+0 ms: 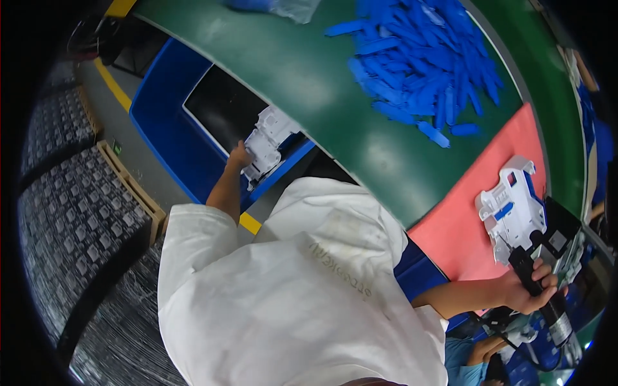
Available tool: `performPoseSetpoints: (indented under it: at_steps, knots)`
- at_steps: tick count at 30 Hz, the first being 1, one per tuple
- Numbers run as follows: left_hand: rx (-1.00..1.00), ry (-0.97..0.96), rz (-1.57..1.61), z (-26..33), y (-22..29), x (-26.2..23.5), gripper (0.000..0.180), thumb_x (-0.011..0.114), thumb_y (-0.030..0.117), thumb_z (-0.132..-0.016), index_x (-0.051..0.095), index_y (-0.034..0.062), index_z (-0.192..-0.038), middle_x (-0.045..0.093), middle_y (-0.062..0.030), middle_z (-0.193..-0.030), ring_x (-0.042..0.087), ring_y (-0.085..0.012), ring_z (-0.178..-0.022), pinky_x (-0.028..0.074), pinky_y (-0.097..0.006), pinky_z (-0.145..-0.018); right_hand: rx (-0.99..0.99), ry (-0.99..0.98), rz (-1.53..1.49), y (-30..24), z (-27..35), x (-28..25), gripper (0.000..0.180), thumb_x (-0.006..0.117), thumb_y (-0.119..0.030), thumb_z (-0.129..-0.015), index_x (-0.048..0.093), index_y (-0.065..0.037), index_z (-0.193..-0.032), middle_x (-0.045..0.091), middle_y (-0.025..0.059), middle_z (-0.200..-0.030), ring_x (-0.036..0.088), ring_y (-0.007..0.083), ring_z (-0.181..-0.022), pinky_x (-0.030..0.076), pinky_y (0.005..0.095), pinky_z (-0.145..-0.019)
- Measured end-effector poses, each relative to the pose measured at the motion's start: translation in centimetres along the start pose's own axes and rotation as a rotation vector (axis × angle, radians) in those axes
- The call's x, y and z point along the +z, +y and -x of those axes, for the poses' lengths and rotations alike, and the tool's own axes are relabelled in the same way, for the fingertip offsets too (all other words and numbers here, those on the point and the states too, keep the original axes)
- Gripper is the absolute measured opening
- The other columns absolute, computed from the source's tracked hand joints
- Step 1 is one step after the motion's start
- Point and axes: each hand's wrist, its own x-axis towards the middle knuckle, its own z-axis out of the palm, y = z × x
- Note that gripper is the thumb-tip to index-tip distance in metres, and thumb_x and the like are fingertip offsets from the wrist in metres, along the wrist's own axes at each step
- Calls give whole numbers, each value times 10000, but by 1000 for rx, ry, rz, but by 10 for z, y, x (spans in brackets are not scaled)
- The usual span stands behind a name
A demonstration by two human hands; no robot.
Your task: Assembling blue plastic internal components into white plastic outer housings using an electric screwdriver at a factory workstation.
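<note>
At the left, my left hand [240, 156] is at the edge of a white moulded plastic housing [265, 145], which lies at the near side of a big blue bin [158, 122]. The fingers appear closed on its rim, though they are partly hidden. My right hand [534, 289] grips a black electric screwdriver [526, 270], its thin bit pointing up and left. Just beyond the bit, another white housing [515, 206] with blue parts in it lies on a pink mat [450, 225].
A large pile of blue plastic strips [418, 64] covers the far part of the green table [367, 148]. A dark panel with a pale edge [225, 106] is inside the bin. Wrapped pallet stacks [84, 212] stand at the left. A co-worker's arm [486, 347] shows at lower right.
</note>
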Motion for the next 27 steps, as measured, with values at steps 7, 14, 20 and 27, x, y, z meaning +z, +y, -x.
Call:
performPoseSetpoints:
  at_steps: [7, 14, 20, 27]
  knots:
    - [475, 575, 335, -1, 61, -31, 553, 647, 187, -730, 498, -32, -1215, 542, -275, -1205, 479, -437, -1158, 383, -464, -1007, -108, 32, 97, -20, 4, -15, 419, 502, -144, -915, 378, -95, -1312, 386, 21, -732, 419, 140, -590, 373, 351, -613]
    - [1068, 96, 87, -116, 58, -34, 475, 643, 330, -826, 581, 67, -1215, 573, -211, -1226, 499, -369, -1179, 381, -450, -1004, -140, 119, 82, -12, 4, -5, 533, 546, -83, -865, 310, -39, -1341, 432, 52, -717, 455, 157, -542, 444, 361, -580]
    - [1270, 75, -42, -74, 135, -37, 449, 631, 315, -831, 591, 56, -1196, 594, -197, -1204, 526, -361, -1153, 405, -446, -978, -247, 101, 194, -28, 2, -31, 518, 561, -56, -854, 347, -30, -1326, 462, 48, -714, 461, 143, -514, 440, 326, -546]
    - [1331, 143, -181, -32, 129, -57, 421, 616, 296, -837, 603, 44, -1174, 618, -182, -1177, 557, -351, -1123, 433, -442, -946, -170, 181, 199, -12, -12, -27, 505, 581, -33, -824, 369, -25, -1282, 472, 56, -682, 477, 153, -528, 447, 319, -548]
